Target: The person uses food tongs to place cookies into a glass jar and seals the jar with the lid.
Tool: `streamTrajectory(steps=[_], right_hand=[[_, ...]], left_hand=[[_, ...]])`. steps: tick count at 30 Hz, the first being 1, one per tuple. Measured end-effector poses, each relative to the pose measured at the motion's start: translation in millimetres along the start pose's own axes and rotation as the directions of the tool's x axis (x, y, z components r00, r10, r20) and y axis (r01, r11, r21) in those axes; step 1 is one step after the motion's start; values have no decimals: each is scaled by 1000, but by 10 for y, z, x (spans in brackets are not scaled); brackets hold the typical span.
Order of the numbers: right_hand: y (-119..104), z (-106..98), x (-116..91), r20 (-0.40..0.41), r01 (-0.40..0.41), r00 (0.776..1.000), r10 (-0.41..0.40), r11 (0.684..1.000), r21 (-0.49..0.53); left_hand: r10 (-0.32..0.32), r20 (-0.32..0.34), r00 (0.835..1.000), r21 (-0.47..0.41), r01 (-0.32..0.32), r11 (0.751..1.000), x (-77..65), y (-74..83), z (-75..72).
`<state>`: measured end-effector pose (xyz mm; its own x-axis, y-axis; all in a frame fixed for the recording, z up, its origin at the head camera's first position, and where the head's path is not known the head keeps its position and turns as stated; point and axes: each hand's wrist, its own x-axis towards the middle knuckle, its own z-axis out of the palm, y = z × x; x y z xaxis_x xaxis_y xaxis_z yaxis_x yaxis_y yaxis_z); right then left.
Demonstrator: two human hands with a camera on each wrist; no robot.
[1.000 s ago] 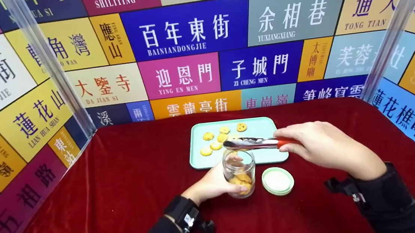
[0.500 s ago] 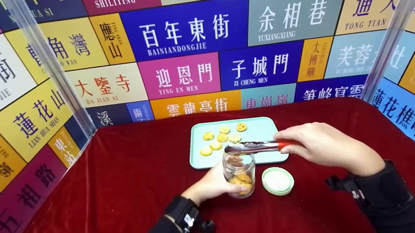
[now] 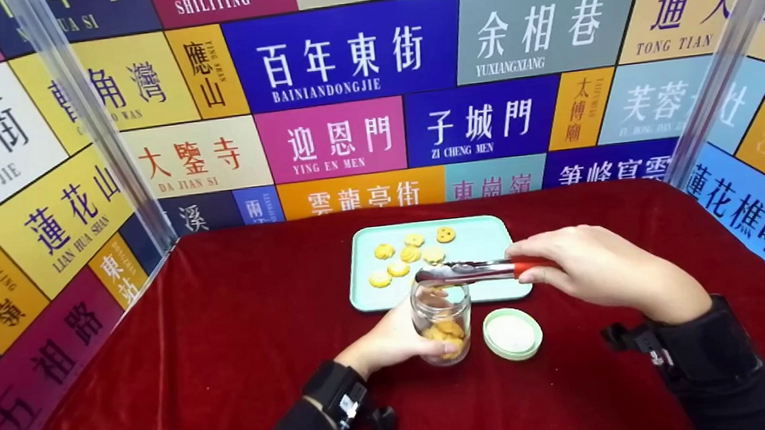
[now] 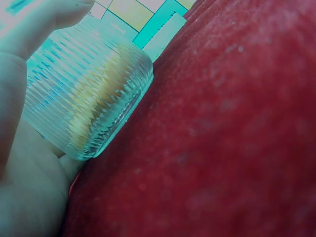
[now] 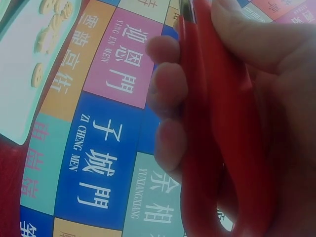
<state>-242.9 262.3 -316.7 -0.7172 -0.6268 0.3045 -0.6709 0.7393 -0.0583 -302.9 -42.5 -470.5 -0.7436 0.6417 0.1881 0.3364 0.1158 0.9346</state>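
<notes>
We see the right hand (image 3: pixel 602 268) hold the red handles (image 5: pixel 201 108) of the tongs (image 3: pixel 477 271). In the right wrist view, the fingers curl round one side and the thumb lies on the other, so this grip is wrapped on the tongs. Their shiny tips sit right at the top of the glass jar (image 3: pixel 456 305). We cannot tell if a cookie is between the tips.

The left hand (image 3: pixel 393 335) grips the jar, with its thumb across the front. The jar stands about upright, its top is off, and some yellow cookies (image 3: pixel 447 334) lie in a pile at the bottom. In the left wrist view, we see lines down the glass.

Just to the right of the jar, a round green lid (image 3: pixel 512 334) lies on the red cloth (image 3: pixel 259 309) that covers the counter. Behind the jar is a light green tray (image 3: pixel 488 233). On it we count seven small cookies (image 3: pixel 383 251), mostly on its left side.

We see black bands (image 3: pixel 335 389) on both wrists. Past the cloth, bright signs (image 3: pixel 347 52) with big letters fill the walls.
</notes>
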Motion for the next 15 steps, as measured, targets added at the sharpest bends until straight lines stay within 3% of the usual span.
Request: streamTrajectory(steps=[15], right_hand=[[4,-19,-6,-5,2,1000,-2,1000,8]], left_hand=[[-5,7,1000,-5,5,1000,14,-17,3]])
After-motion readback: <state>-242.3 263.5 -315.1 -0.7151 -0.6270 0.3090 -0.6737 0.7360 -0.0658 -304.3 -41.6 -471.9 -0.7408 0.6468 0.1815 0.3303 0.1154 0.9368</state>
